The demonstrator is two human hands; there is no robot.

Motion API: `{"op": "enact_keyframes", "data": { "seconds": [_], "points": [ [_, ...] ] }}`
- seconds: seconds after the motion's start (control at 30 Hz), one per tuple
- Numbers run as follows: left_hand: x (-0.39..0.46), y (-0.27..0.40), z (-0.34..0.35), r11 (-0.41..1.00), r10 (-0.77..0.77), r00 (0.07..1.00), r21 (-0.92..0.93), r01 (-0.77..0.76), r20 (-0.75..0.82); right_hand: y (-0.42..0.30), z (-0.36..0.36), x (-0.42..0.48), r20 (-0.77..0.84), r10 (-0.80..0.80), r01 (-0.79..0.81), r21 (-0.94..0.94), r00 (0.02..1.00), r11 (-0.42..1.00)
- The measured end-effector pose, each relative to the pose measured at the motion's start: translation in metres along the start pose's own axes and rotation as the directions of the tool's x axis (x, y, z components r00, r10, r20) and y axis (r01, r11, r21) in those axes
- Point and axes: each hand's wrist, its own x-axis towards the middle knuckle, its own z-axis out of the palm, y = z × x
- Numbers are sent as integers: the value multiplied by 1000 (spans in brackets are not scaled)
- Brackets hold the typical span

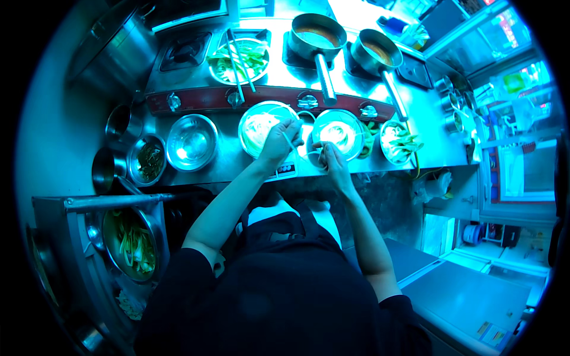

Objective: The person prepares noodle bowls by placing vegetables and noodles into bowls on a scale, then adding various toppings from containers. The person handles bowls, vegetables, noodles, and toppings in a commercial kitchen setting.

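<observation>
My left hand (pixel 282 138) is closed over the right side of a bowl (pixel 243 133) of pale, noodle-like strands (pixel 258 123). A thin pale strand (pixel 289 141) sticks out from its fingers. That bowl appears to rest on a digital kitchen scale (pixel 285 171), whose button panel shows at the front. At the near left rim of a second bowl (pixel 360 138), my right hand (pixel 331 158) has its fingers pinched together, with another pale strand (pixel 314 152) at the fingertips. The second bowl also holds pale strands (pixel 339 135).
Behind, a stove carries a bowl of cut greens (pixel 251 62) with long chopsticks (pixel 234 62) across it, and two saucepans (pixel 328 82) (pixel 394 95) with handles pointing at me. A metal bowl (pixel 192 142) stands left; a bowl of pale vegetable pieces (pixel 398 144) stands right.
</observation>
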Motion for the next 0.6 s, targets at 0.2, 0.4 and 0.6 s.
{"op": "enact_keyframes", "data": {
  "seconds": [0.2,0.4,0.6],
  "points": [
    [-9,-70,60,973,-195,978,-107,202,74,58,-24,-60,59,16,1,-271,998,963],
    [-50,-185,115,881,-452,882,-91,465,129,79,-66,-174,-177,325,-342,-70,929,937],
    [-100,-297,163,653,-753,657,174,737,42,97,-97,-323,-387,384,-312,236,838,920]
  ]
}}
